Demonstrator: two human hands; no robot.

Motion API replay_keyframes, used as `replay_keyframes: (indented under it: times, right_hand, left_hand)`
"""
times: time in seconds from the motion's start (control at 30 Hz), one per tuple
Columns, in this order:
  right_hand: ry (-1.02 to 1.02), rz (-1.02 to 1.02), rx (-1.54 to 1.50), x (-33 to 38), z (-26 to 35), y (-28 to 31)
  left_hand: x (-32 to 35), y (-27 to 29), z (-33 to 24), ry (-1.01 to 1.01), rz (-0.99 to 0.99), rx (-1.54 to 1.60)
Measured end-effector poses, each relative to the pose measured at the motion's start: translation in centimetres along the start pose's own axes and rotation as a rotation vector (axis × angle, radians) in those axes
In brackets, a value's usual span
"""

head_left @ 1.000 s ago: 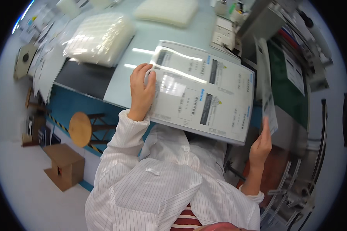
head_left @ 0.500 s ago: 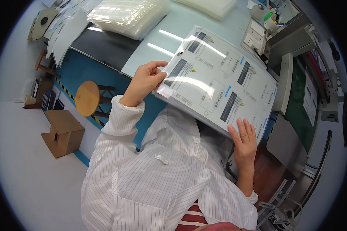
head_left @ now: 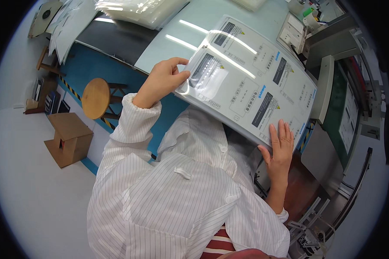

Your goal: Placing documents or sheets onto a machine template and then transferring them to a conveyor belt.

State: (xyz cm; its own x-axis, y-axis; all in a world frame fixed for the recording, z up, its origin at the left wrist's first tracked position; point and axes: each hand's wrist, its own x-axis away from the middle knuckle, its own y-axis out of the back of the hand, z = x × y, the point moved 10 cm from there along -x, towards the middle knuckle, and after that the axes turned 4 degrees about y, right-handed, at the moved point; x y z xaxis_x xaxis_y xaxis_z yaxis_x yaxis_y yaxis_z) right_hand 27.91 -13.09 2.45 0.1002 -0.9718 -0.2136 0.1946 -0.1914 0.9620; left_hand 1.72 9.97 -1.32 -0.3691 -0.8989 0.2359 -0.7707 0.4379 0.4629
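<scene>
Because the stack of printed sheets point(head_left: 246, 82) lay askew with its near edge toward the lap, I had a hand near each end of that edge, presumably to steady it from both sides. The left hand point(head_left: 162, 82) was half curled, thumb and forefinger bent in at the left edge; I couldn't tell whether they pinched a sheet or only touched it. The right hand point(head_left: 281, 151) was open, fingers extended over the near right corner, gripping nothing; I read that as light pressure against sliding. The worktable point(head_left: 203, 17) bore the stack, between and ahead of both hands. Farther ahead of the left hand sat a clear-wrapped pile point(head_left: 138, 11), likely set apart for elbow room. Beyond the right hand, a green board point(head_left: 333, 116) bore a white sheet point(head_left: 349, 116), perhaps for easy reach.
</scene>
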Motion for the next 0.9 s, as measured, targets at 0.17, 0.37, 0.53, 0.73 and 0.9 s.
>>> replay_keyframes:
  times: [0.17, 0.37, 0.53, 0.73, 0.9]
  right_hand:
    - [-0.082, -0.036, -0.016, 0.6, -0.3, -0.1]
    - [-0.115, -0.034, -0.114, 0.5, -1.3, 0.3]
    - [-0.154, -0.082, -0.095, 1.3, -2.5, 0.6]
    - [-0.083, -0.107, -0.064, 1.5, -2.3, 0.2]
    - [-0.136, -0.158, -0.156, 2.4, -5.6, 2.6]
  left_hand:
    - [-0.5, -0.7, -0.6, -0.052, -0.026, -0.038]
    - [-0.4, -0.5, -1.2, -0.077, -0.044, -0.172]
    - [-1.2, -1.5, -1.5, -0.203, -0.047, -0.303]
    - [-3.4, -3.3, -1.3, -0.323, -0.077, -0.366]
    - [-2.6, -5.2, -3.0, -0.204, -0.038, -0.253]
